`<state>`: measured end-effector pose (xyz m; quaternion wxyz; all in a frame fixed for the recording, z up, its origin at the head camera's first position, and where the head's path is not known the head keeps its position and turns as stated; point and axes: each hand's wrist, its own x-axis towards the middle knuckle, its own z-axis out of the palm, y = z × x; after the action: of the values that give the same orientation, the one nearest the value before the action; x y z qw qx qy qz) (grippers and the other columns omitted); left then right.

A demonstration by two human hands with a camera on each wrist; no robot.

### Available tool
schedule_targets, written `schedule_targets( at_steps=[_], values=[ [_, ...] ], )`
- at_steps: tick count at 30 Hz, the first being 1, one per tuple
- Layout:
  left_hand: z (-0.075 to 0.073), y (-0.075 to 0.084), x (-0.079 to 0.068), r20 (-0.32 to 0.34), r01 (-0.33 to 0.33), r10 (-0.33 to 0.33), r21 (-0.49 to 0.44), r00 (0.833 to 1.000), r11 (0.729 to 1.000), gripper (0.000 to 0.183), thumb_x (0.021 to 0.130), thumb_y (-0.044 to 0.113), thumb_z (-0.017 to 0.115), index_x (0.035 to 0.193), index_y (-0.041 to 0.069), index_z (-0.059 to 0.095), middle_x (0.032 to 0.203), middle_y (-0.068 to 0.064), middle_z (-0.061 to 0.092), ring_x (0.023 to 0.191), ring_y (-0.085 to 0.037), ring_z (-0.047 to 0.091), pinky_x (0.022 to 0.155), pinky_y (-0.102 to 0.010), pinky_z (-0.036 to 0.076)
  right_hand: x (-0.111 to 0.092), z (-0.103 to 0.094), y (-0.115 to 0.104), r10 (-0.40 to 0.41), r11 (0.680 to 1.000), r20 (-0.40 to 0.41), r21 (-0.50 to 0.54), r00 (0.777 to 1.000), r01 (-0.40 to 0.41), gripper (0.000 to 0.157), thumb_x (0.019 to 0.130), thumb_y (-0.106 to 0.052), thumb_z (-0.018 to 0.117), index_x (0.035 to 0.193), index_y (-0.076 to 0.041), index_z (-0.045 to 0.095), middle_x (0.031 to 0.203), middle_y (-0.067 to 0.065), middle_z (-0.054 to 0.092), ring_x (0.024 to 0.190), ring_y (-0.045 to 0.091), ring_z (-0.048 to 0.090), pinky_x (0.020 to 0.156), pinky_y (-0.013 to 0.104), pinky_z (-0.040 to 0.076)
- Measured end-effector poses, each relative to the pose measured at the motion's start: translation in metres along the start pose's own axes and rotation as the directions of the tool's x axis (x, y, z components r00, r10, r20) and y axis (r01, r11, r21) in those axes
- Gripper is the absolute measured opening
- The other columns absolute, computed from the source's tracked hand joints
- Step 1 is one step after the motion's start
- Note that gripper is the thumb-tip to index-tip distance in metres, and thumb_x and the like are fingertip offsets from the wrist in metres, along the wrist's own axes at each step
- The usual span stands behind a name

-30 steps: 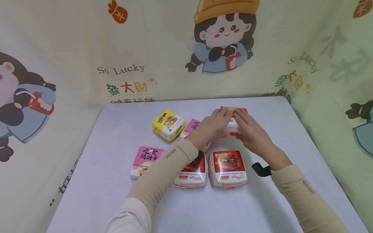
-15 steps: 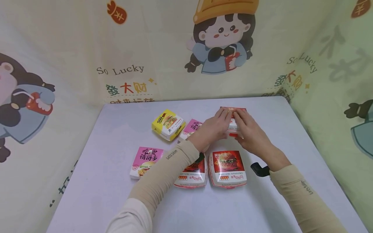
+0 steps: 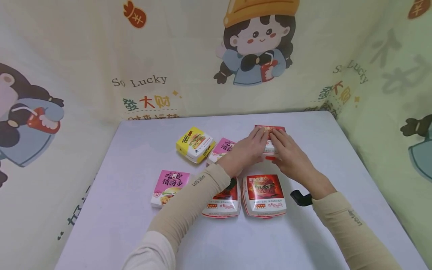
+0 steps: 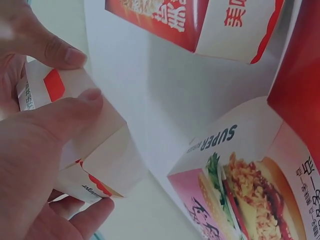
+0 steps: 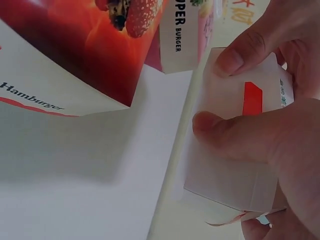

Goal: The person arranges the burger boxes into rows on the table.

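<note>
A red-and-white burger box [image 3: 270, 128] stands near the back of the table, right of centre, between both hands. My left hand [image 3: 248, 148] grips its left side, fingers over the red top; the left wrist view shows that thumb on the box's white front [image 4: 107, 122]. On the right side my right hand [image 3: 291, 153] holds it the same way, its thumb against the white front [image 5: 222, 172]. A red tab shows between the two thumbs. The lid looks closed, with small gaps at the corner folds. Hands hide much of the box's sides.
Nearer the person, two red burger boxes [image 3: 264, 191] sit side by side, the left one [image 3: 221, 210] partly under the left forearm. A pink box [image 3: 170, 185] lies left of them. Behind are another pink box [image 3: 221, 149] and a yellow box [image 3: 195, 144]. Printed cloth [image 3: 195, 56] hangs around the table.
Both hands keep their hold at the same place, with only slight finger shifts. The held box sits very slightly nearer the person. The other boxes stay put.
</note>
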<state>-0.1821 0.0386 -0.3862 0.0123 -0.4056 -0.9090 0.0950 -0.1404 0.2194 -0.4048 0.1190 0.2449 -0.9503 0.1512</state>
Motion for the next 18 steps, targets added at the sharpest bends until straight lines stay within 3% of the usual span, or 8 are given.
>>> schedule_targets(
  at_steps=[7, 12, 18],
  values=[
    [0.0044, 0.0028, 0.0011, -0.020, -0.017, 0.018, 0.039, 1.000, 0.999, 0.085, 0.097, 0.045, 0.059, 0.155, -0.002, 0.020, 0.161, -0.018, 0.025, 0.152, -0.031, 0.023, 0.117, -0.029, 0.033, -0.0023, 0.0031, 0.0011, 0.004, 1.000, -0.001, 0.007, 1.000, -0.004, 0.086, 0.070, 0.007, 0.083, 0.144, 0.011, 0.040, 0.151, 0.028, 0.038, 0.141, 0.047, 0.034, 0.111, 0.060, 0.038],
    [0.0043, 0.0026, 0.0010, 0.028, 0.009, -0.008, -0.033, 1.000, 0.999, 0.081, 0.099, 0.041, 0.057, 0.157, 0.001, 0.017, 0.164, -0.015, 0.022, 0.154, -0.029, 0.018, 0.118, -0.030, 0.031, -0.0034, 0.0037, 0.0013, 0.032, 0.999, 0.040, 0.021, 0.999, -0.033, 0.086, 0.074, 0.007, 0.081, 0.147, 0.009, 0.036, 0.154, 0.027, 0.035, 0.143, 0.047, 0.030, 0.111, 0.061, 0.037],
    [0.0037, 0.0029, -0.0006, 0.089, 0.010, 0.000, -0.111, 0.996, 0.994, 0.089, 0.096, 0.042, 0.062, 0.158, 0.004, 0.012, 0.166, -0.012, 0.016, 0.155, -0.027, 0.013, 0.118, -0.031, 0.032, -0.0069, 0.0050, 0.0035, 0.029, 0.999, 0.039, 0.026, 0.999, -0.030, 0.086, 0.073, 0.008, 0.081, 0.147, 0.009, 0.036, 0.154, 0.027, 0.035, 0.143, 0.047, 0.031, 0.110, 0.060, 0.039]
  ],
)
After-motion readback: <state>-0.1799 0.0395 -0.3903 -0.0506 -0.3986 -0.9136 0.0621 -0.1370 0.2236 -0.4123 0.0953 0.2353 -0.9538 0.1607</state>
